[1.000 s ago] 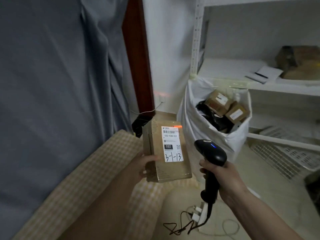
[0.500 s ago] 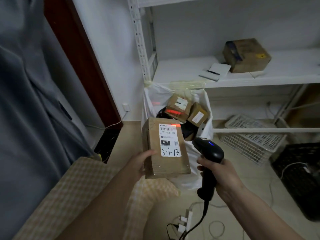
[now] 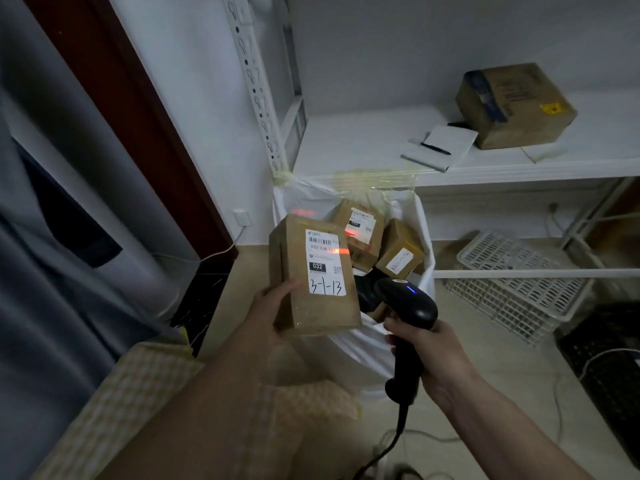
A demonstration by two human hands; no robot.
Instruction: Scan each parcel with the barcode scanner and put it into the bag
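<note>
The left hand [image 3: 273, 313] is gripping the brown parcel [image 3: 311, 278] from its left side, thumb lying across the front, and is holding it upright with the label [image 3: 323, 261] facing the head camera, probably so the barcode is open to the beam. The right hand [image 3: 433, 355] is wrapping its fingers round the handle of the barcode scanner [image 3: 407, 306], which is throwing a red line over the label's right edge just under the bars, so the aim probably needs lifting slightly. The parcel is hanging just in front of the white bag [image 3: 367, 344], taped open to the shelf [image 3: 346, 150] and already holding other parcels [image 3: 381, 240], likely so the drop afterwards is short
</note>
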